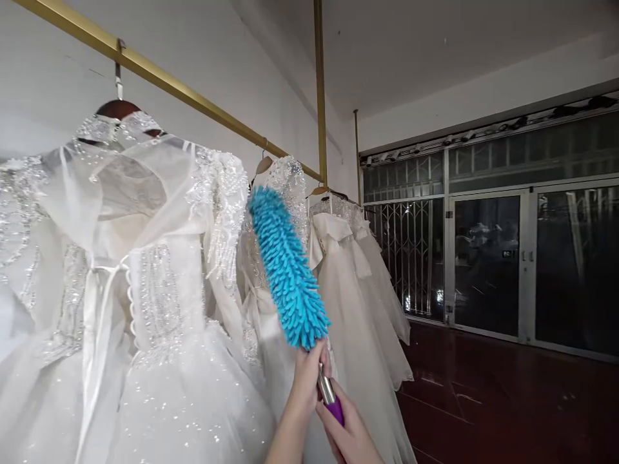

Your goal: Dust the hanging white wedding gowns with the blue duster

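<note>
Blue duster (289, 270) stands tilted, long axis running from low right up to far left, fluffy head pointing up toward the rail (193, 96). Handle (331, 396) at the bottom, silver then purple. Right hand (351, 432) wraps the purple end; left hand (307, 380) pinches just under the head, fingers narrow. Head sits above both hands, in front of the white dresses (159, 290) hanging on hangers along the rail. Dark glass doors (488, 264) far right.

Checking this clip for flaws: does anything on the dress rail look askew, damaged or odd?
Nothing stands out. The white gowns hang straight from the gold rail. The blue duster is raised before them, left hand below its head, right hand on the purple handle.
</note>
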### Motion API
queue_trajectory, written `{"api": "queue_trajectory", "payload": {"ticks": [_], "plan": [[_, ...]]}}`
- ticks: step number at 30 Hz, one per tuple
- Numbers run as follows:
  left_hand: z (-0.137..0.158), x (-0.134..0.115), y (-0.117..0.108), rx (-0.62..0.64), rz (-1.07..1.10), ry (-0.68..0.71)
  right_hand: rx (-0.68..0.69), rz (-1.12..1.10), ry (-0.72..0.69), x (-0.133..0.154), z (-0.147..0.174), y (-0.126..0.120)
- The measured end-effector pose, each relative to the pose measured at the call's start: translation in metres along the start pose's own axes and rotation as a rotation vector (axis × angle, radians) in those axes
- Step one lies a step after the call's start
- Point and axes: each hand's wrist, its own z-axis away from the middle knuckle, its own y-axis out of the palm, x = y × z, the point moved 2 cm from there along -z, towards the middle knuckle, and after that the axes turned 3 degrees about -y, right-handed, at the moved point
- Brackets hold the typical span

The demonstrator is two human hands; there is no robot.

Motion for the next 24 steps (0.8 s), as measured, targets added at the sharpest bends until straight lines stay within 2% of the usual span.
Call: {"api": "queue_trajectory", "payload": {"ticks": [3, 5, 9, 12, 15, 19, 21, 24], "plan": [[-0.005, 0.041, 0.001, -0.071, 0.079, -0.05, 0.08, 0.081, -0.036, -0.027, -0.003, -0.03], [-0.002, 0.058, 0.006, -0.056, 0.073, -0.072, 0.1, 0.138, -0.072, -0.04, -0.005, -0.049], [-0.011, 0.056, 0.031, 0.058, -0.028, 0.018, 0.139, 0.29, -0.137, -0.034, -0.022, -0.081], [-0.03, 0.054, 0.052, 0.047, -0.132, 0.079, 0.158, 0.271, -0.163, -0.029, -0.035, -0.097], [-0.043, 0.079, 0.066, 0.039, -0.214, 0.021, 0.045, 0.129, -0.082, -0.058, -0.032, -0.111], [-0.04, 0.123, 0.08, 0.095, -0.313, -0.14, -0.118, 0.012, 0.024, -0.112, -0.012, -0.129], [-0.041, 0.128, 0.087, 0.126, -0.356, -0.158, -0.138, -0.029, 0.019, -0.119, -0.009, -0.133], [-0.055, 0.117, 0.093, 0.15, -0.365, -0.09, -0.163, -0.101, 0.001, -0.103, -0.024, -0.133]]}}
